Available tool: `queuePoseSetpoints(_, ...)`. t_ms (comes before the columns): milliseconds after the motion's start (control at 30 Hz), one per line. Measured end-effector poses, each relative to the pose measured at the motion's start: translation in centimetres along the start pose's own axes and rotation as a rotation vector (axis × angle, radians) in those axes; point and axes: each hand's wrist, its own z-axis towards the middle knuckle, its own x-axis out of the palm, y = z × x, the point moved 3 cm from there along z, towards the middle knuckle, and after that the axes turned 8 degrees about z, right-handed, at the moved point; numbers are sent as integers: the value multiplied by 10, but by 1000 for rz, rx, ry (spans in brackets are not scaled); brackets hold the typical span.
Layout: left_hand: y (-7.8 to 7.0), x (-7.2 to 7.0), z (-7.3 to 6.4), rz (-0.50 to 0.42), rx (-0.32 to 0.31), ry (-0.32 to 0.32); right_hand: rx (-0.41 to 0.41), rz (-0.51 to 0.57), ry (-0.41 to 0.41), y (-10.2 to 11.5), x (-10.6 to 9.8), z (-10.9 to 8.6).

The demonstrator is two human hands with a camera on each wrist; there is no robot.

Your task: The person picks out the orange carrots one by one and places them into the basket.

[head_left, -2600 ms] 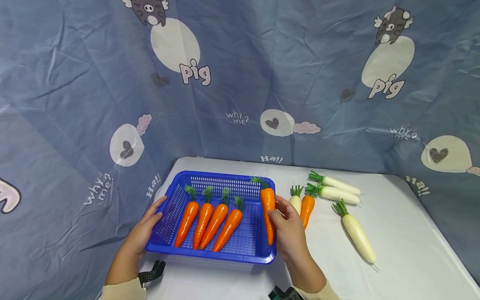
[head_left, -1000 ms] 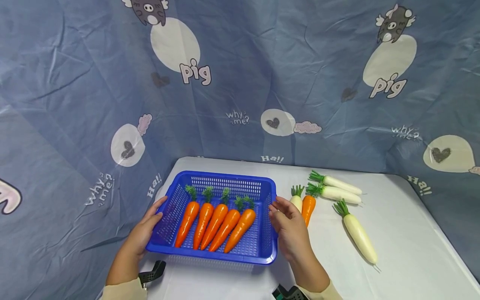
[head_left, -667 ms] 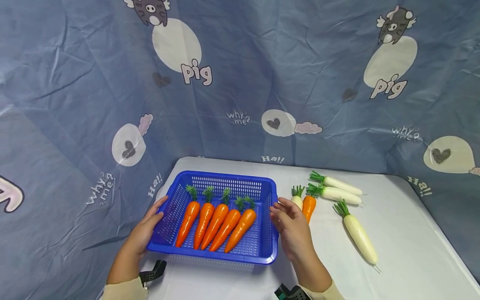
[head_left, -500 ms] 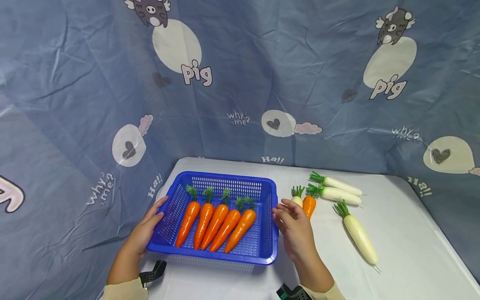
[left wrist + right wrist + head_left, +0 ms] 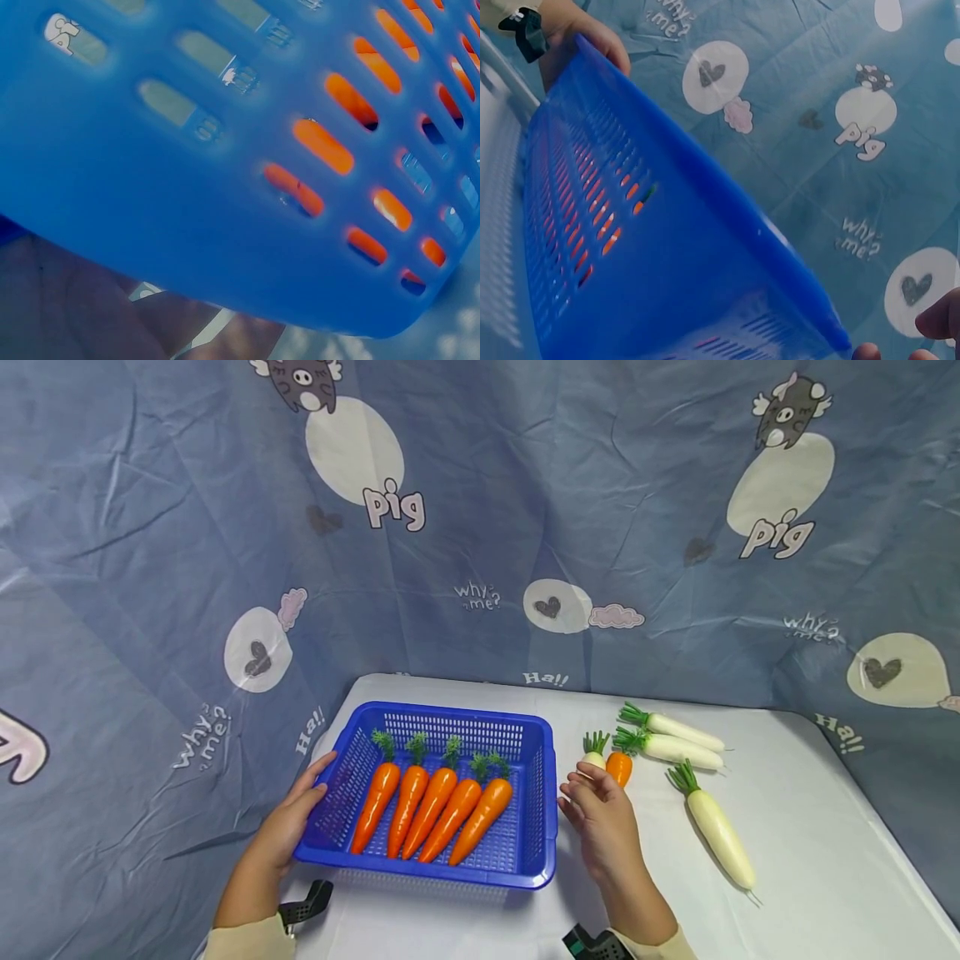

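A blue plastic basket [image 5: 423, 874] with slotted walls holds several carrots [image 5: 408, 810] lying side by side, green tops toward the back. My left hand [image 5: 288, 822] grips its left rim, thumb over the edge; the left wrist view shows the fingers below the basket wall [image 5: 150, 225]. Just off the basket's right side is my right hand [image 5: 603, 822], fingers loosely bent and holding nothing. Beyond its fingertips lie a carrot [image 5: 619, 769] and a white radish [image 5: 593, 758], both partly hidden by that hand.
To the right, two white radishes [image 5: 682, 750] lie together on the white table [image 5: 817, 835], and a larger white radish [image 5: 720, 839] lies nearer. A blue printed cloth [image 5: 480, 552] hangs behind and along the left side.
My right hand has put its carrot into the basket at the right end of the row, let go, and moved rightward off the rim. The left hand stays put.
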Motion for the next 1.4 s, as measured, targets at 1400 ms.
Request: queuePoseSetpoints(1400, 0, 1, -1, -8, 20, -6, -7, -67, -101, -17, -42, 21)
